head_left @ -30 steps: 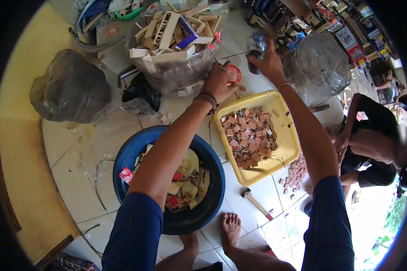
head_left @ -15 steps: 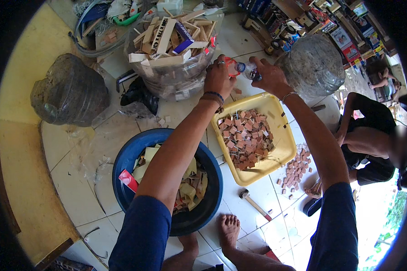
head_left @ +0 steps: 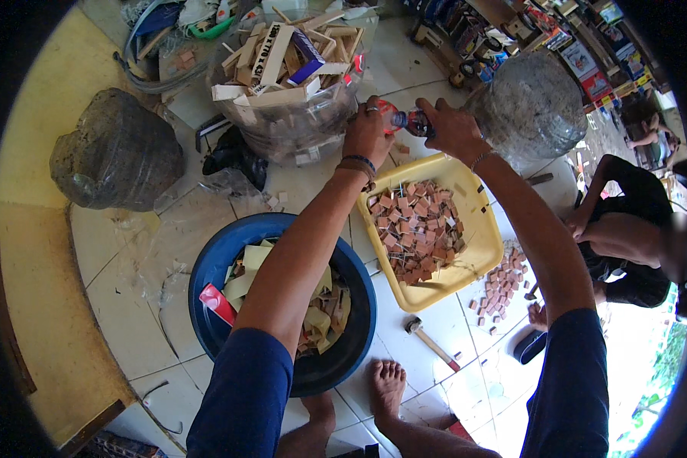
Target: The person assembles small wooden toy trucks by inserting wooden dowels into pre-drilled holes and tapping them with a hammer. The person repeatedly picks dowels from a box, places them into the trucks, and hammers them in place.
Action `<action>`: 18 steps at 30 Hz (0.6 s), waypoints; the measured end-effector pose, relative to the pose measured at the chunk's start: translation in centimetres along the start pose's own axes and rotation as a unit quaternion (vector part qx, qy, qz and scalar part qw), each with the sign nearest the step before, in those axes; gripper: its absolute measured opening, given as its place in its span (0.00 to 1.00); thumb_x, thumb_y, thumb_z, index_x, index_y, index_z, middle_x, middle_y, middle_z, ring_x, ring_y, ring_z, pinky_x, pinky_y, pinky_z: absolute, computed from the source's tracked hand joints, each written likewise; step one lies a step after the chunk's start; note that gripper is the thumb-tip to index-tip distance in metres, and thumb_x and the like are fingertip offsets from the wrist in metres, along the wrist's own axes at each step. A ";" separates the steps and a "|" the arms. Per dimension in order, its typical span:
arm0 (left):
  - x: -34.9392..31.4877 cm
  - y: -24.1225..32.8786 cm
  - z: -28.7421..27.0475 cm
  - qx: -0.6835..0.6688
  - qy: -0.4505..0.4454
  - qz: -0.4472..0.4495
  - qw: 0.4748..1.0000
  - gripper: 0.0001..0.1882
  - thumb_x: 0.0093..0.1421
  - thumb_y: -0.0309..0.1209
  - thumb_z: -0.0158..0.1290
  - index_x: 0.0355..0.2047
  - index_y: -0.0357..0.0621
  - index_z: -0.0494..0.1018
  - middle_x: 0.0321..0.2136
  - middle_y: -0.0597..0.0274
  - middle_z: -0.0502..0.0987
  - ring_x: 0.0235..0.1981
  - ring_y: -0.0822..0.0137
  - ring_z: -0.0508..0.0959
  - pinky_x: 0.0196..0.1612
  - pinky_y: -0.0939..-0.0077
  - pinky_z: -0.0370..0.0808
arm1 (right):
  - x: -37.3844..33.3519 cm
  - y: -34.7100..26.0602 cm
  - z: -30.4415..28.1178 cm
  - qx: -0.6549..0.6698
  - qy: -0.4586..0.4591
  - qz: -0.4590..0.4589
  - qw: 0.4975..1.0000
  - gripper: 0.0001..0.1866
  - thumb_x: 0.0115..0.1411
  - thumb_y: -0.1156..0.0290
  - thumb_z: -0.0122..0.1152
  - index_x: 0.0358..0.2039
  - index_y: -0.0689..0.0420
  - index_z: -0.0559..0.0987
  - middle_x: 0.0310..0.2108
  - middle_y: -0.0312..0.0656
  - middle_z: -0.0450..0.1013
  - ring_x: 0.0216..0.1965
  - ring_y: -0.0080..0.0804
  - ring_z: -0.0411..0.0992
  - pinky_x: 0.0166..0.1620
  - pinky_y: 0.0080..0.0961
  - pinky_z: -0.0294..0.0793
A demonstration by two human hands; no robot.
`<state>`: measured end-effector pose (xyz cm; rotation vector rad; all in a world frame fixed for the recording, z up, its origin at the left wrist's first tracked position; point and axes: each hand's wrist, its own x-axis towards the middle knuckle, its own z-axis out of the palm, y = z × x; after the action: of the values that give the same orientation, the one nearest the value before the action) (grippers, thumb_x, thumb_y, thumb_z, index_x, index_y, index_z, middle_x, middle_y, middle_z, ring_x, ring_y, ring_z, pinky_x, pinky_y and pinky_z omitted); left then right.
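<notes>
Both my arms reach forward beyond the yellow plastic basin (head_left: 484, 263), which holds a heap of small brown square pieces (head_left: 416, 233). My left hand (head_left: 368, 133) is closed around a red, see-through container (head_left: 390, 116), mostly covered by its fingers. Facing it, my right hand (head_left: 452, 130) grips a small clear bottle (head_left: 417, 124) that looks dark inside. The two containers meet end to end, or nearly so; their exact contact is too small to tell. Under my left forearm stands a blue tub (head_left: 206, 263) with wood and yellowish scraps.
A clear drum (head_left: 282, 133) full of wood offcuts stands ahead. Dirty plastic containers (head_left: 118, 153) flank it. A hammer (head_left: 433, 345) lies near my foot, with loose square pieces (head_left: 500, 286) to the right. Another person (head_left: 626, 229) sits at the right, beside shelves of toy trucks (head_left: 572, 46).
The two containers have come closer together, and the blue part between them shows less. The one in my right hand looks darker. The seated person's hand and foot at the right have shifted.
</notes>
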<state>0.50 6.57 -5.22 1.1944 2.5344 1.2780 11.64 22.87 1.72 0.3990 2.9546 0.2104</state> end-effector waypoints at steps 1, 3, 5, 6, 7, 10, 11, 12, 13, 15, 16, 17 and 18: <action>-0.1 -0.1 0.1 0.002 0.009 0.010 1.000 0.37 0.48 0.31 0.67 0.57 0.37 0.63 0.49 0.41 0.75 0.52 0.43 0.76 0.54 0.55 0.74 | 0.0 0.0 0.1 -0.005 0.007 -0.003 1.000 0.47 0.44 0.59 0.77 0.64 0.45 0.61 0.48 0.51 0.72 0.44 0.54 0.78 0.46 0.48 0.77; -0.1 -0.2 0.2 -0.003 0.004 0.003 1.000 0.36 0.49 0.32 0.67 0.56 0.38 0.64 0.49 0.42 0.75 0.51 0.42 0.76 0.54 0.54 0.75 | -0.1 -0.1 0.2 -0.017 0.013 -0.004 1.000 0.47 0.45 0.58 0.77 0.63 0.45 0.61 0.48 0.51 0.72 0.44 0.53 0.78 0.46 0.48 0.77; -0.2 -0.4 0.4 0.001 0.013 0.015 1.000 0.36 0.49 0.32 0.67 0.56 0.39 0.64 0.48 0.42 0.76 0.51 0.43 0.76 0.53 0.54 0.75 | -0.1 0.0 0.2 -0.031 0.006 0.001 1.000 0.46 0.45 0.58 0.77 0.62 0.45 0.61 0.48 0.51 0.72 0.44 0.53 0.78 0.46 0.47 0.77; -0.2 -0.4 0.5 0.000 0.002 0.005 1.000 0.35 0.49 0.32 0.67 0.55 0.39 0.65 0.48 0.43 0.76 0.51 0.43 0.76 0.53 0.54 0.75 | -0.1 0.0 0.1 -0.031 0.010 -0.001 0.999 0.46 0.45 0.59 0.77 0.62 0.45 0.61 0.48 0.51 0.72 0.44 0.52 0.78 0.46 0.47 0.77; -0.3 -0.5 0.5 -0.001 0.015 0.014 1.000 0.35 0.49 0.32 0.68 0.55 0.39 0.65 0.48 0.43 0.76 0.51 0.43 0.76 0.53 0.54 0.75 | 0.0 0.0 0.1 -0.034 0.008 -0.002 0.999 0.46 0.45 0.59 0.77 0.62 0.45 0.61 0.48 0.51 0.72 0.44 0.52 0.79 0.46 0.47 0.77; -0.4 -0.6 0.8 -0.005 0.016 0.007 1.000 0.35 0.49 0.33 0.68 0.55 0.40 0.64 0.48 0.43 0.76 0.50 0.43 0.76 0.52 0.54 0.76 | 0.0 0.1 -0.1 -0.040 0.002 0.002 0.999 0.46 0.45 0.60 0.77 0.62 0.44 0.61 0.49 0.51 0.72 0.43 0.52 0.79 0.46 0.48 0.76; -0.4 -0.6 0.9 -0.003 0.016 0.010 1.000 0.35 0.49 0.33 0.68 0.55 0.40 0.64 0.48 0.42 0.76 0.50 0.43 0.76 0.52 0.54 0.76 | 0.0 0.1 -0.1 -0.044 -0.005 0.008 0.999 0.46 0.45 0.60 0.77 0.62 0.44 0.61 0.49 0.51 0.72 0.43 0.52 0.79 0.46 0.48 0.76; -0.4 -0.6 0.9 -0.003 0.011 0.009 1.000 0.36 0.49 0.33 0.68 0.55 0.40 0.64 0.48 0.42 0.76 0.50 0.43 0.77 0.52 0.54 0.76 | 0.1 0.1 -0.1 -0.042 -0.002 0.005 0.999 0.46 0.45 0.60 0.77 0.62 0.44 0.61 0.49 0.51 0.72 0.43 0.51 0.79 0.46 0.48 0.76; -0.4 -0.6 0.9 0.000 0.020 0.017 1.000 0.36 0.49 0.33 0.68 0.56 0.39 0.63 0.48 0.42 0.76 0.50 0.42 0.77 0.52 0.55 0.76 | 0.1 0.1 -0.1 -0.043 -0.004 0.006 0.999 0.46 0.44 0.60 0.77 0.63 0.44 0.61 0.49 0.51 0.72 0.43 0.51 0.79 0.47 0.47 0.76; -0.5 -0.6 1.0 0.004 0.015 0.010 1.000 0.37 0.50 0.33 0.68 0.56 0.39 0.63 0.48 0.41 0.76 0.50 0.42 0.77 0.51 0.55 0.76 | 0.1 0.1 0.0 -0.044 -0.001 0.008 0.999 0.47 0.44 0.61 0.77 0.63 0.43 0.61 0.50 0.51 0.72 0.43 0.50 0.79 0.47 0.47 0.75; -0.5 -0.5 1.0 0.008 0.026 0.021 0.999 0.37 0.50 0.33 0.68 0.57 0.39 0.62 0.48 0.41 0.76 0.50 0.42 0.77 0.51 0.55 0.77 | 0.1 0.1 0.2 -0.045 0.003 0.009 0.999 0.47 0.44 0.61 0.77 0.64 0.42 0.61 0.50 0.51 0.71 0.43 0.50 0.79 0.48 0.47 0.75; -0.5 -0.5 1.0 0.013 0.023 0.018 0.999 0.38 0.50 0.33 0.68 0.57 0.39 0.62 0.48 0.41 0.75 0.50 0.42 0.77 0.51 0.55 0.77 | 0.1 0.0 0.3 -0.046 0.007 0.011 0.999 0.48 0.45 0.61 0.77 0.64 0.42 0.61 0.50 0.51 0.71 0.43 0.50 0.79 0.48 0.47 0.75; -0.5 -0.6 0.9 0.017 0.014 0.012 1.000 0.38 0.50 0.33 0.68 0.58 0.38 0.62 0.48 0.40 0.75 0.50 0.42 0.77 0.51 0.55 0.77 | 0.2 0.0 0.4 -0.048 0.006 0.013 0.999 0.48 0.45 0.61 0.77 0.64 0.41 0.61 0.51 0.51 0.71 0.43 0.49 0.79 0.48 0.47 0.74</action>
<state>0.89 6.63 -6.37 1.2262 2.5789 1.2700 11.56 23.01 1.30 0.4252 2.9374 0.3567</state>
